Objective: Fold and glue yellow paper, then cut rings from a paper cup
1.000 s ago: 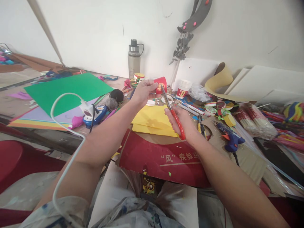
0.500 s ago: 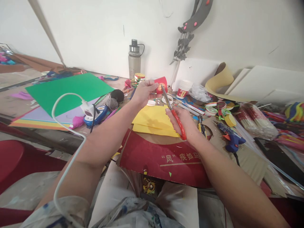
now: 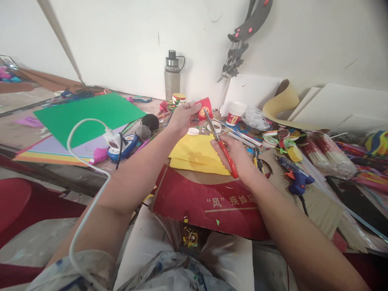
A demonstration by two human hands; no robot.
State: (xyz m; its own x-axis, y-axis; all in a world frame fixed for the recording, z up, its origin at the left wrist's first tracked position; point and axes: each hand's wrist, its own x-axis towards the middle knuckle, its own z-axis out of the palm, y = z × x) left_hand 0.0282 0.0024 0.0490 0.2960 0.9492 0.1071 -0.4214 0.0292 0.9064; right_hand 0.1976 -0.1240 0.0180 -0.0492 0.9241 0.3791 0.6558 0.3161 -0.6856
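Note:
My left hand (image 3: 182, 117) holds up a small red paper piece with a gold emblem (image 3: 205, 110) by its left edge, above the table. Red-handled scissors (image 3: 222, 149) are gripped in my right hand (image 3: 236, 155), their blades angled up and left with the tips meeting the lower edge of the red piece. Below both hands lie yellow paper sheets (image 3: 194, 153) on a red printed cardboard (image 3: 209, 202).
A green sheet (image 3: 87, 113) on stacked coloured paper lies left, with a white charger cable (image 3: 85, 169) and a blue tape dispenser (image 3: 125, 145). A steel bottle (image 3: 171, 74) stands by the wall. Paper cups (image 3: 235, 113), a blue glue gun (image 3: 295, 178) and bundled sticks (image 3: 325, 155) crowd the right.
The scissor blades have closed in a little on the red piece, and the piece has tilted slightly in my left hand. Both arms stay in nearly the same place.

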